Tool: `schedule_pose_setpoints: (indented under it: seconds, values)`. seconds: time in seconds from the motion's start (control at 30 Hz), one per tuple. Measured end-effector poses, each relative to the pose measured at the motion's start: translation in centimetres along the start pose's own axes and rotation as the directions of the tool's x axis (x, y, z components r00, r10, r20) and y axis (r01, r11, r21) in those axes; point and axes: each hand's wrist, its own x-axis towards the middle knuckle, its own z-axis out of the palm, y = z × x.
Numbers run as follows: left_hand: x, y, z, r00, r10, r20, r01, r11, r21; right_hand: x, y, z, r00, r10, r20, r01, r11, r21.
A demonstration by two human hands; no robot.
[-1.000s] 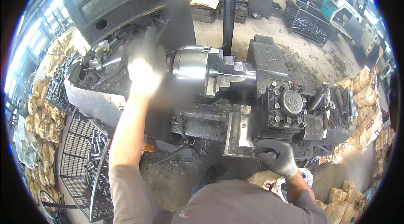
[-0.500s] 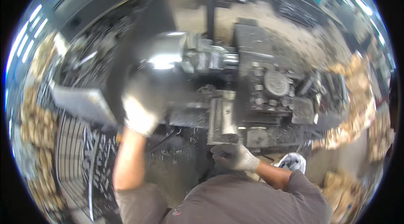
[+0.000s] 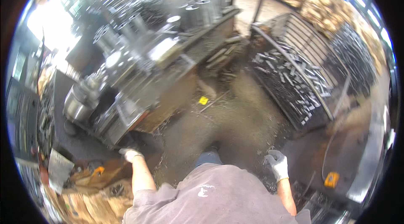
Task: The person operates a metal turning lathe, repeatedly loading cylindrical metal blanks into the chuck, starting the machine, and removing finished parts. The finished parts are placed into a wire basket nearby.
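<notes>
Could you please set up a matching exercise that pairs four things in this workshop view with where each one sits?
Things:
1. left hand
2. right hand
3. yellow tag
4. wire basket of metal rods

Places:
A. on the floor in the middle, beside the machine's base
B. right of the middle, on the floor
C. lower left, at the edge of the machine
D. lower right, hanging free over the floor

Pairs: 1-C, 2-D, 3-A, 4-B
</notes>
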Motion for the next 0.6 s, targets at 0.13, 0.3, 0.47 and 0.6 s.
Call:
schedule_pose_setpoints:
  seconds: [0.13, 0.3, 0.47, 0.6]
  values:
    - [8.1, -11.2, -6.0, 0.951, -0.250, -0.181, 0.298, 0.898, 0.324, 8.3, -6.7, 5.9, 0.955, -0.192, 0.225, 0.270, 0.876, -0.400]
    - [12.0, -21.1, -11.2, 0.831, -0.297, -0.470, 0.293, 0.952, -0.082, 14.1, -12.2, 12.6, 0.893, -0.137, 0.428, 0.345, 0.820, -0.457]
    - [12.9, -16.5, -10.3, 0.864, -0.372, -0.338, 0.385, 0.922, -0.032, 15.9, -17.2, 16.5, 0.807, -0.062, 0.587, 0.458, 0.693, -0.557]
    - [9.9, -12.6, -6.3, 0.946, -0.155, -0.284, 0.176, 0.983, 0.047, 20.9, -15.1, 17.2, 0.641, -0.197, 0.742, 0.664, 0.627, -0.407]
